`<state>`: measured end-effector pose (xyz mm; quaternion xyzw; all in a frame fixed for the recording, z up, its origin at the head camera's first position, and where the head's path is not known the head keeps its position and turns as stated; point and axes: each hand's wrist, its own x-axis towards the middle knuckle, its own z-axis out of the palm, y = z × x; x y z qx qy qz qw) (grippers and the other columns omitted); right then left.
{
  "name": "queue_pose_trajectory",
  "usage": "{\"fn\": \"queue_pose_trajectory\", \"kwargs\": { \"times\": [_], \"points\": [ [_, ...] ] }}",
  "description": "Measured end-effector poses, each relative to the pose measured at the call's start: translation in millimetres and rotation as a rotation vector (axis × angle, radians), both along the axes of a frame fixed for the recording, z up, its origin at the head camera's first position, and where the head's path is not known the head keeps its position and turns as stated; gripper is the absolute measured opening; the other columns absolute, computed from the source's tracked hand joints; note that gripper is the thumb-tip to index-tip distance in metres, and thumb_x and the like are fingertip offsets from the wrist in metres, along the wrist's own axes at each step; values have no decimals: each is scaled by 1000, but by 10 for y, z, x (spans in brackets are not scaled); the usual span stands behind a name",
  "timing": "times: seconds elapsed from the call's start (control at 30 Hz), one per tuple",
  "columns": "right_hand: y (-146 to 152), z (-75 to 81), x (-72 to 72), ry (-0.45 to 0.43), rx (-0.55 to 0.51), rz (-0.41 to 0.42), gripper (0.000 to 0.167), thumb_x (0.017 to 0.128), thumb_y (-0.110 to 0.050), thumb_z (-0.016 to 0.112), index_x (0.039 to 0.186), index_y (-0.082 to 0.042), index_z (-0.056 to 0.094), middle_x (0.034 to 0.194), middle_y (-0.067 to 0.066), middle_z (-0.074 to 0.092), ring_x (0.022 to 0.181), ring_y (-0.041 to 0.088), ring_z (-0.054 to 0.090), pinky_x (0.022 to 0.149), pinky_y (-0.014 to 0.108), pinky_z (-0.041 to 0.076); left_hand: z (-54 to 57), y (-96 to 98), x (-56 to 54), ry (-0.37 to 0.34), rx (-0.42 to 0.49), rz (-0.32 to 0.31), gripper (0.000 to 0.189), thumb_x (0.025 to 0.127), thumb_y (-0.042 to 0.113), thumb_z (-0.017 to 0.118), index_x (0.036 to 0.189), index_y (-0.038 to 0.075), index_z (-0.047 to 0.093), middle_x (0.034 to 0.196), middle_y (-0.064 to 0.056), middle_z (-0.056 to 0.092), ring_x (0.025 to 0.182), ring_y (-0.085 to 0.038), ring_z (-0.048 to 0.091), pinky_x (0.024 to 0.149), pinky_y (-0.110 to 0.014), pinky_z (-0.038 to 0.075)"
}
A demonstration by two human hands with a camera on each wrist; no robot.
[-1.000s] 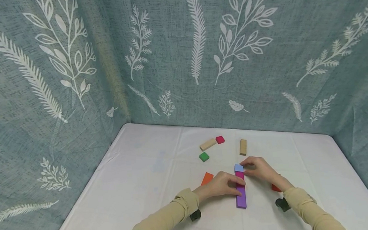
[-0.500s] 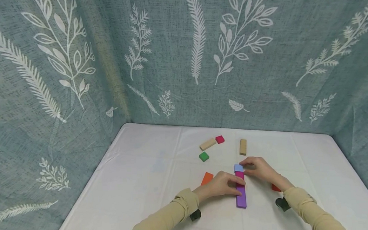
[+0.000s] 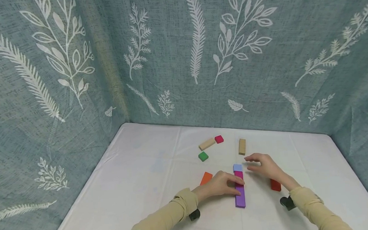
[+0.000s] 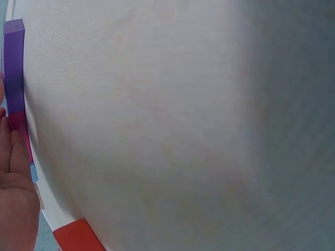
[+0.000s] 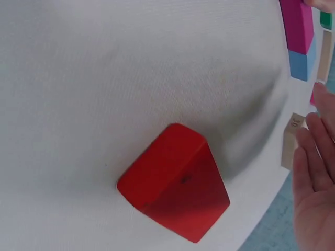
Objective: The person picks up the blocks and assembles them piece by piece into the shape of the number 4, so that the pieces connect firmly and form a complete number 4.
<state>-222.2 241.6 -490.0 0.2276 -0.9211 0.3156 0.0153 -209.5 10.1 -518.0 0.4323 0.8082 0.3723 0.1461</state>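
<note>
A purple block (image 3: 240, 200), a magenta block (image 3: 238, 174) and a light blue block (image 3: 237, 167) lie end to end in one straight row on the white table. My left hand (image 3: 218, 184) grips the row around the middle, fingers over the magenta block and thumb at the purple one; part of the magenta block is hidden beneath. To the right of the light blue block, my right hand (image 3: 264, 164) hovers apart from it, holding nothing. The right wrist view shows that hand's fingers (image 5: 314, 151) extended, with a gap to the light blue block (image 5: 299, 65).
An orange block (image 3: 206, 177) lies behind my left wrist, a red block (image 3: 275, 185) by my right wrist. Farther back are two plain wooden blocks, one (image 3: 207, 143) left and one (image 3: 242, 147) right, a green block (image 3: 203, 156) and a small red block (image 3: 219, 139).
My right hand has let go of the light blue block and moved slightly right and away. The left hand and the row of blocks stay put.
</note>
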Motion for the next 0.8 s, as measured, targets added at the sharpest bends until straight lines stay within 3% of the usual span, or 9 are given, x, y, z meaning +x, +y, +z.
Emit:
{"fn": "queue_pose_trajectory", "kwargs": {
  "times": [0.23,0.8],
  "points": [
    [23,72,27,-20,6,-59,32,82,-8,72,112,3,66,107,16,69,98,34,63,88,51,52,2,-7,7,-10,5,3,37,81,17,74,117,12,68,117,2,69,112,-4,61,94,-11,43],
    [214,240,95,28,28,-173,36,80,-9,74,113,4,65,109,19,68,101,37,63,87,53,51,0,-5,12,-14,2,5,37,81,17,75,117,12,68,118,2,69,112,-3,61,94,-11,43]
  ]
}}
